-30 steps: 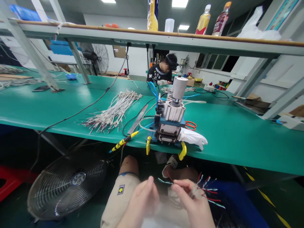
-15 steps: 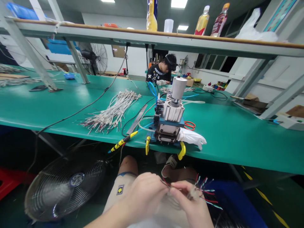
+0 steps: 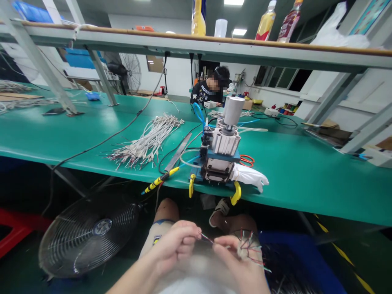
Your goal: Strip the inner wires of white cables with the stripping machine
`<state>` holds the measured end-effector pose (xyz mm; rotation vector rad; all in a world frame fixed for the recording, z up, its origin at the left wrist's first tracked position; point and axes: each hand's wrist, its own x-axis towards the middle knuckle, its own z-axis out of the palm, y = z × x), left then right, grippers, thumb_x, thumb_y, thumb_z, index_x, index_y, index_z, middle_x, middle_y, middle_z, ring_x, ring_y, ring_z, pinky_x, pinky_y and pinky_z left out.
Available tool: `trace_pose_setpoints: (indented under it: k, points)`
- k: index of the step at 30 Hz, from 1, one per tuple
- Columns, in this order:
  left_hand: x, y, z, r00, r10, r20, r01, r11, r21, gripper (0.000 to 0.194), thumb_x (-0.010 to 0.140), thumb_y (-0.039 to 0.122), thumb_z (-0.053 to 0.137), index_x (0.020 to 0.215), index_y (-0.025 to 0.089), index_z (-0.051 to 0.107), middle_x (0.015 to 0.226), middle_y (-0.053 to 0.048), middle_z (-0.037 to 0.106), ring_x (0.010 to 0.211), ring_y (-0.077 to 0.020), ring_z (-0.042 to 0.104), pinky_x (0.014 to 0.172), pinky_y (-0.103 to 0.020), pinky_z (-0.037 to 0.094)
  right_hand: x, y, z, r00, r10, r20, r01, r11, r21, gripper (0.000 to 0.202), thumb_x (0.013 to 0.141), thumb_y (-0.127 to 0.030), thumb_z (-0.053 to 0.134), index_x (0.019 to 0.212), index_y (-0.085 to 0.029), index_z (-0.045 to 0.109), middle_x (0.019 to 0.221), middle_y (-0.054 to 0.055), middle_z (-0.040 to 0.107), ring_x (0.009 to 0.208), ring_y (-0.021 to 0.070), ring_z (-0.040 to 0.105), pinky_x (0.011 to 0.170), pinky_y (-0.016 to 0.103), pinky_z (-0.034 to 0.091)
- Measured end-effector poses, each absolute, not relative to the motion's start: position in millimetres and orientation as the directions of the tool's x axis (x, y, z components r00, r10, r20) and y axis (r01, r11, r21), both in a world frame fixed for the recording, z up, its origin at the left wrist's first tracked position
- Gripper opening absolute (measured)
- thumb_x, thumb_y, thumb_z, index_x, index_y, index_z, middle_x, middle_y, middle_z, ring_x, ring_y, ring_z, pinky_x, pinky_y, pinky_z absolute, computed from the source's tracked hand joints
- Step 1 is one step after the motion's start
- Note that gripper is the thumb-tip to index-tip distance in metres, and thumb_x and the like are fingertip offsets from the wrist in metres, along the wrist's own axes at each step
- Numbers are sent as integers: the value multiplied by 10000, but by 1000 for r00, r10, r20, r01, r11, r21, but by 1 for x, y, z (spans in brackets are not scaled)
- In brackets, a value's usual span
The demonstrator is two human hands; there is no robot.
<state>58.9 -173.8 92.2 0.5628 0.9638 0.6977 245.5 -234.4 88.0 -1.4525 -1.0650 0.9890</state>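
Note:
Over my lap, my left hand is closed in a pinch on the tips of thin dark wires. These run across a short gap to my right hand, whose thumb and forefinger grip them. A bundle of cables with splayed red, teal and dark wire ends sticks out of my right hand; my palm hides part of it. Ahead, at the table edge, stands a pneumatic machine with a grey cylinder on top. Left of it a heap of white cables lies on the green table.
A floor fan stands at my lower left. Under the table at right is a blue bin with dark scraps. A shelf carrying bottles crosses above the table. Yellow clamps jut from the table edge. A person sits beyond.
My left hand has drawn away to the left from my right hand, opening a gap with the wires stretched across. The bundle in my right hand has shifted slightly left.

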Motion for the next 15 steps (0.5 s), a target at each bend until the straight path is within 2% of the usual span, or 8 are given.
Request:
trace_pose_setpoints:
  k: [3, 6, 8, 10, 13, 15]
  points:
    - [41, -163, 92, 268, 852, -449, -342, 520, 783, 300, 669, 351, 801, 675, 130, 599, 483, 130, 300, 397, -21, 141, 373, -164, 113, 250, -234, 88, 299, 949, -101, 22, -113, -993, 392, 683, -586, 787, 773, -204, 788, 685, 68, 757, 612, 238, 671, 547, 275, 530]
    - [35, -165, 92, 152, 933, -327, -354, 360, 863, 297, 766, 400, 772, 751, 138, 633, 523, 107, 389, 415, -26, 226, 404, -150, 197, 256, -234, 92, 291, 944, -157, -54, -148, -988, 430, 755, -604, 726, 887, -196, 758, 743, 69, 770, 408, 118, 479, 386, 223, 363]
    - [44, -174, 92, 165, 946, -278, -317, 318, 894, 300, 782, 416, 781, 827, 136, 683, 574, 62, 521, 427, -30, 317, 423, -155, 252, 256, -233, 93, 265, 949, -168, -100, -146, -984, 428, 760, -598, 728, 870, -184, 725, 724, 66, 755, 369, 72, 337, 368, 214, 270]
    - [60, -187, 94, 217, 946, -240, -283, 297, 912, 348, 750, 418, 821, 941, 144, 725, 672, 12, 621, 477, -56, 422, 448, -170, 315, 254, -232, 95, 246, 957, -155, -154, -120, -981, 429, 742, -595, 747, 800, -174, 686, 699, 59, 726, 386, 70, 314, 384, 216, 258]
    - [89, -200, 103, 267, 949, -170, -277, 244, 929, 354, 719, 409, 852, 958, 168, 750, 792, -23, 664, 693, -129, 562, 603, -201, 440, 250, -231, 98, 205, 968, -144, -242, -93, -966, 419, 748, -568, 764, 730, -172, 629, 560, -6, 600, 402, 69, 269, 398, 210, 230]
    - [104, -204, 111, 299, 945, -132, -286, 221, 933, 356, 707, 403, 861, 955, 179, 738, 855, -34, 673, 827, -176, 598, 745, -248, 481, 249, -230, 102, 158, 974, -161, -301, -107, -947, 394, 772, -534, 771, 745, -177, 606, 501, -52, 507, 418, 65, 233, 411, 195, 200]
